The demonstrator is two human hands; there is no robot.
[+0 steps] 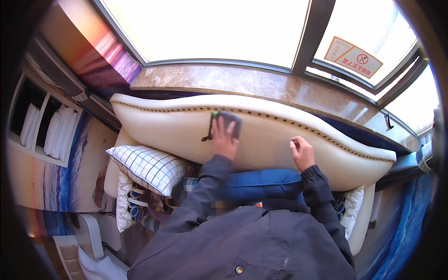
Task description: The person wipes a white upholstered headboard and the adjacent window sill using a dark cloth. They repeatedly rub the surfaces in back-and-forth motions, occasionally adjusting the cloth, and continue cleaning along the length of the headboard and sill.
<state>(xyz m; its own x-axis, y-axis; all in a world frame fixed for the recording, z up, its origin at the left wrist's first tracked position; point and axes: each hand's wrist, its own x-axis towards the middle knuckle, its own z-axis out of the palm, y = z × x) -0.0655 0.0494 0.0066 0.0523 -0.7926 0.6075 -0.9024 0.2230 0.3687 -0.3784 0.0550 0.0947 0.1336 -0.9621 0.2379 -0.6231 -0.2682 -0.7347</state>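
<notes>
Dark jacket cloth (242, 238) fills the lower foreground, its 2 sleeves reaching toward a cream backrest (263, 140). Left of the middle, at the backrest's studded upper edge, the left hand (225, 137) spreads its fingers wide over a dark grey pad (235, 122); whether it grips, I cannot tell. The right hand (303, 151) curls narrow before the right half. Along the lower edge sit 1 blue cushion (261, 181) and, toward the left corner, 1 checked cushion (151, 167).

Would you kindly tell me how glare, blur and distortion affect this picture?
Head view: the window glass glares nearly white; the left hand and dark pad look smeared, probably by motion, the right hand crisper; the windowsill bows with the fisheye, and the picture's corners fall to black.
</notes>
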